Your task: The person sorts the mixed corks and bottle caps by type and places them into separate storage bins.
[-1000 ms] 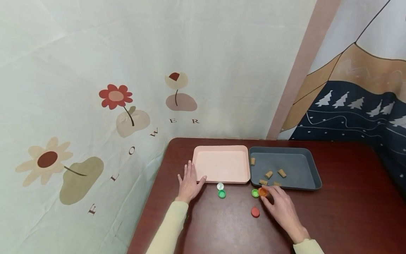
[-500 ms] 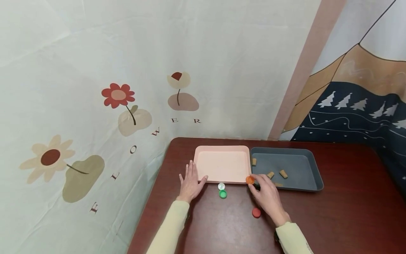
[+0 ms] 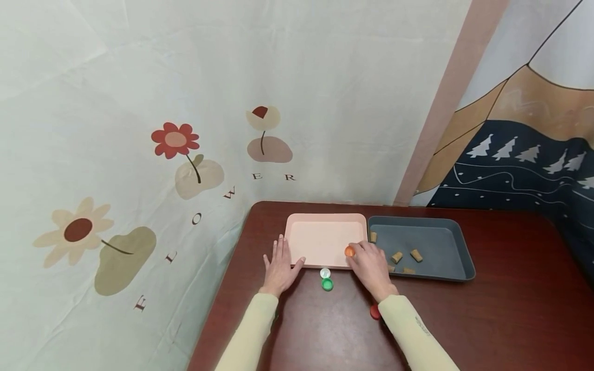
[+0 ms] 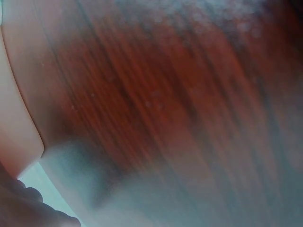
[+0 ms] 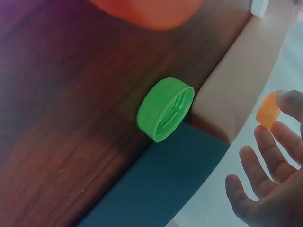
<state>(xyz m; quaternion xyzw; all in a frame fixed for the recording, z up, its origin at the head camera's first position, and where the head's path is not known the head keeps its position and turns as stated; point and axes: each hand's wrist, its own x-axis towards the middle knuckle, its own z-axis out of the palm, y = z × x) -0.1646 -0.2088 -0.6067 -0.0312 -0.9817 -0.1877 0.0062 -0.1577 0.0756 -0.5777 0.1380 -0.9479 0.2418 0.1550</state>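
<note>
Orange bottle cap (image 3: 350, 251): over pink tray (image 3: 315, 237), toward right front corner, pinched by right hand (image 3: 371, 265). Left hand (image 3: 280, 268): fingers extended, thumb spread, at pink tray's left front corner. Blue-grey tray (image 3: 433, 239) just beside pink tray, right side.

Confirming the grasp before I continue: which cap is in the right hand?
The orange cap, pinched by the right hand over the pink tray; the red cap, white cap, darker green cap and lime cap are unheld.
</note>
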